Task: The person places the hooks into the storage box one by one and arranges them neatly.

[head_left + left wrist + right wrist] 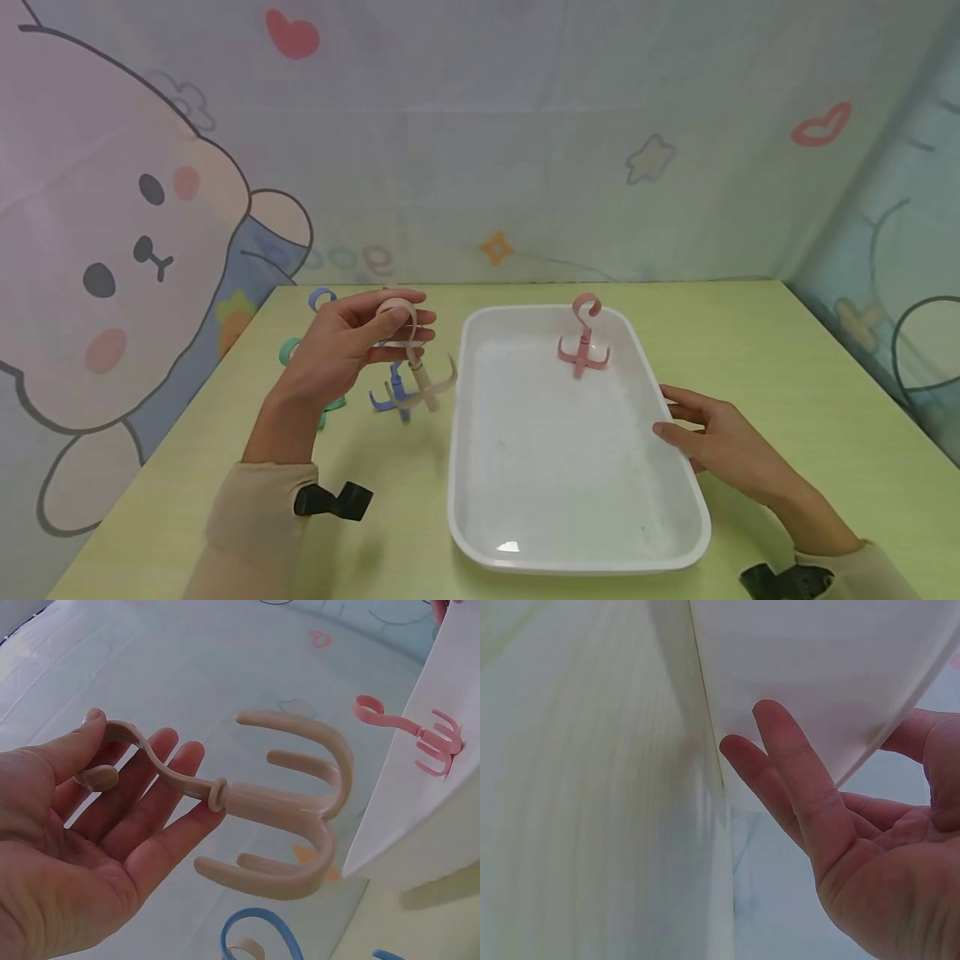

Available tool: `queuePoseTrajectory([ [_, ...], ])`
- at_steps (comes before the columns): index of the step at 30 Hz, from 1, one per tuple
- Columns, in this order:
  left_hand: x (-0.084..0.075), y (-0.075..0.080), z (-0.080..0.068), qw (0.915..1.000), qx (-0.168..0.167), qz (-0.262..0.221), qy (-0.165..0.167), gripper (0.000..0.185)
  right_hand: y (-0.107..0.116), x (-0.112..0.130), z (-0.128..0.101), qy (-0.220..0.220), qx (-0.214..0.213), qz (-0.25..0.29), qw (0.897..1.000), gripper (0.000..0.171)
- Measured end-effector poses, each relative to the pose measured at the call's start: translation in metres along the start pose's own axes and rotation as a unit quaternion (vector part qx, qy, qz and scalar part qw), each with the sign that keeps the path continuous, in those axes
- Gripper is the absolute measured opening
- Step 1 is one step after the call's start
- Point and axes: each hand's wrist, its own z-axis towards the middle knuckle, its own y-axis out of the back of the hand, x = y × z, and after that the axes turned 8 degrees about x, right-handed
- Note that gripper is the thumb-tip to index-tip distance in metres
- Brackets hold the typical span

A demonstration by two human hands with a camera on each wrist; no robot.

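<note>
My left hand (337, 342) pinches a beige four-pronged hanging hook (277, 806) by its curved top, with thumb and fingertips. The hook hangs prongs down, just left of the white tray (570, 475) in the head view. On the tray's right side, my right hand (723, 442) grips the rim, thumb over the edge and fingers against the outer wall (795, 645). Inside the tray, near its far end, a pink hook (583, 354) of the same kind stands with its curl upward.
Behind the left hand, a blue hook (397, 393) is on the table, partly covered by the beige one. Green pieces (334, 404) show beside the left wrist, and another blue curl (321, 294) farther back. A printed cloth (465, 150) hangs behind the table.
</note>
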Motion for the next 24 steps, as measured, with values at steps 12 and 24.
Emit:
queuePoseTrajectory([
  [12,-0.009,-0.017,0.027,0.9998,0.018,0.006,0.004,0.036,0.001,0.000,0.000,0.003,0.000,0.002,1.000,0.070],
  [24,-0.014,-0.031,0.053,0.9994,0.031,0.005,0.013,0.033,0.000,0.002,-0.001,0.000,0.000,0.001,1.000,0.072],
])
